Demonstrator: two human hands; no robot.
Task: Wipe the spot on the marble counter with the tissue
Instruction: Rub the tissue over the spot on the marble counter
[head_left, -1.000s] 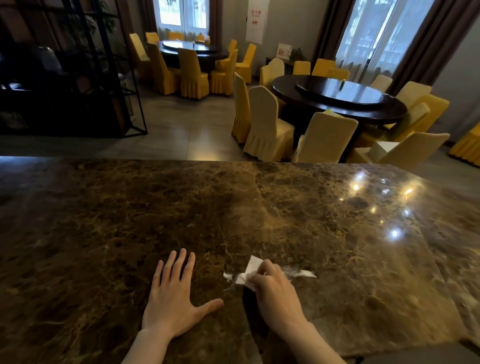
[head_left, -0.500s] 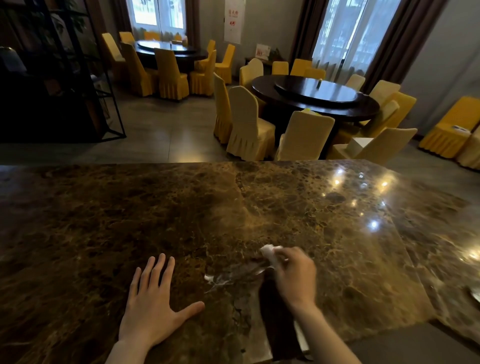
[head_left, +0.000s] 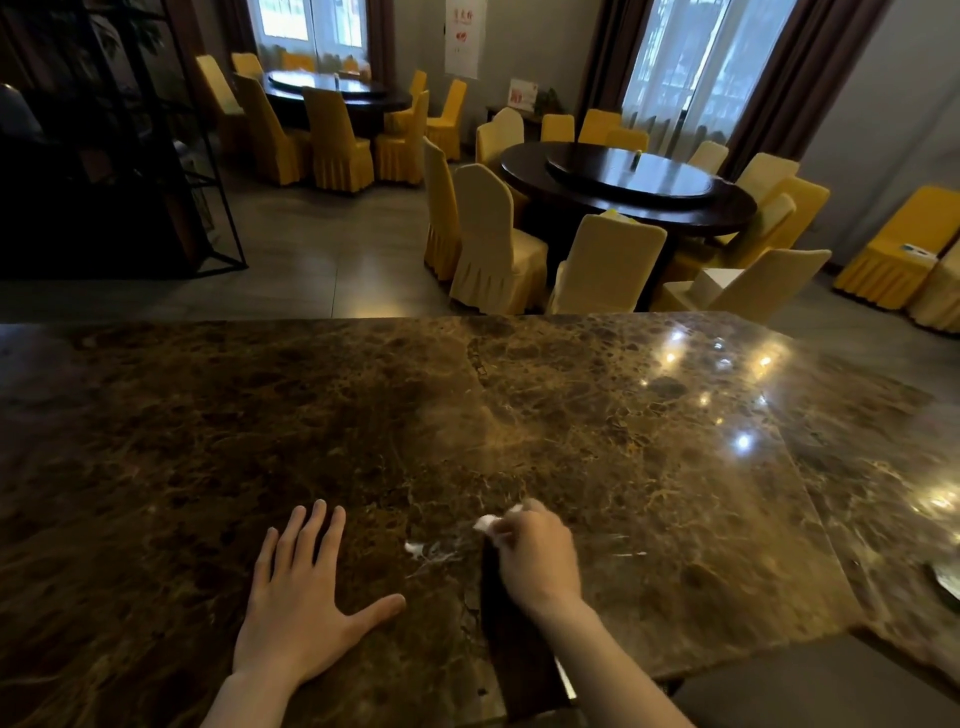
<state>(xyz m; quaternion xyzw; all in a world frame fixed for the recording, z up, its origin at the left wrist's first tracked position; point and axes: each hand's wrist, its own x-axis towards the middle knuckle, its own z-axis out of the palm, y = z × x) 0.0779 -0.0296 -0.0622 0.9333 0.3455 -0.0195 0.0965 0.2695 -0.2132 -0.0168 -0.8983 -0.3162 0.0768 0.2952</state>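
Right hand: we pinch the bunched white tissue in curled fingers, pressing it to the marble counter.
Left hand: spread flat, bracing, holding nothing.
Spot: whitish smear just left of the tissue.
Technique: we judge firm overlapping strokes across the smear best.
Containers: none seen.

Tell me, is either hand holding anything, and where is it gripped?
The right hand holds a bunched white tissue in its fingertips; only its far end shows. The left hand lies flat on the counter, holding nothing.
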